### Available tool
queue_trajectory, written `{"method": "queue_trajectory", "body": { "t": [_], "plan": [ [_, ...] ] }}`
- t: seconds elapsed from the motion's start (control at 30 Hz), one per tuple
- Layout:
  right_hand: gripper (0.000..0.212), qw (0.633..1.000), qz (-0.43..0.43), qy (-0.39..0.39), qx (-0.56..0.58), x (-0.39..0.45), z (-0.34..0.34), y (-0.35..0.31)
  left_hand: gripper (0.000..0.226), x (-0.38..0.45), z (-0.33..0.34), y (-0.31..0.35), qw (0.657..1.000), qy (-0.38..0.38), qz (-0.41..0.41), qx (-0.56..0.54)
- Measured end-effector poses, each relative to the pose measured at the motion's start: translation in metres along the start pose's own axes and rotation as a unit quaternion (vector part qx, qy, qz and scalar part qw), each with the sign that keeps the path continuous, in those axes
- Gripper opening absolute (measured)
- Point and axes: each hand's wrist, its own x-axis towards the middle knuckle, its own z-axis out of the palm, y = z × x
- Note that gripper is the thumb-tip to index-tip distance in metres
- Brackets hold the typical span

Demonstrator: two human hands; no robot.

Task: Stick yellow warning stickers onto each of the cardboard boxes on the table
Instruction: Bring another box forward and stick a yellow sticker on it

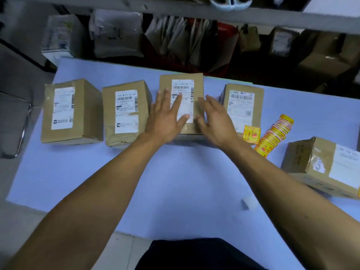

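Observation:
Several cardboard boxes with white shipping labels stand in a row on the blue table (175,182). My left hand (165,115) lies flat with straight fingers on the middle box (181,80), over its label. My right hand (216,119) rests with spread fingers on the same box's right side. To its left are two boxes (87,110) (143,106), to its right another box (257,106). A fifth box (303,154) lies tilted at the right edge. A strip of yellow warning stickers (276,133) lies on the table, with one loose sticker (251,134) beside it.
A small clear tape roll (249,203) sits on the table near my right forearm. Shelves behind the table hold grey parcels (116,34) and brown boxes (327,61). A chair (13,125) stands at the left.

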Motion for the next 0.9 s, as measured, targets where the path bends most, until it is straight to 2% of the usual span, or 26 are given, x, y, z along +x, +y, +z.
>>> {"method": "queue_trajectory", "body": {
  "t": [0.1,0.37,0.43,0.47,0.53,0.6,0.67,0.7,0.8,0.9],
  "plan": [
    [0.058,1.000,0.004,-0.030,-0.007,0.002,0.020,-0.007,0.073,0.002,0.006,-0.003,0.999,-0.009,0.003,-0.037],
    [0.058,1.000,0.008,-0.014,0.020,-0.037,0.035,-0.002,0.073,-0.030,0.020,0.005,0.995,0.009,0.041,-0.090],
    [0.060,0.998,0.018,-0.002,0.056,-0.038,0.033,-0.003,0.073,-0.031,0.020,0.006,0.989,0.035,0.024,-0.139],
    [0.062,0.995,0.037,0.007,0.089,-0.034,0.031,-0.005,0.075,-0.028,0.018,0.007,0.982,0.052,-0.009,-0.180],
    [0.070,0.973,0.122,0.030,0.195,-0.016,0.029,-0.009,0.081,-0.015,0.013,0.006,0.948,0.076,-0.116,-0.288],
    [0.080,0.921,0.244,0.037,0.302,0.008,0.026,-0.010,0.077,0.003,0.007,0.003,0.884,0.073,-0.223,-0.404],
    [0.087,0.870,0.328,0.006,0.368,0.025,0.026,-0.006,0.069,0.016,0.005,0.002,0.821,0.032,-0.303,-0.483],
    [0.090,0.858,0.345,-0.014,0.381,0.029,0.028,-0.004,0.065,0.020,0.005,0.001,0.802,0.008,-0.324,-0.502],
    [0.095,0.857,0.344,-0.038,0.382,0.032,0.033,0.000,0.064,0.022,0.006,-0.001,0.771,-0.047,-0.349,-0.531],
    [0.092,0.863,0.328,-0.039,0.383,0.032,0.035,0.001,0.061,0.020,0.002,0.000,0.764,-0.061,-0.354,-0.536]
  ]
}}
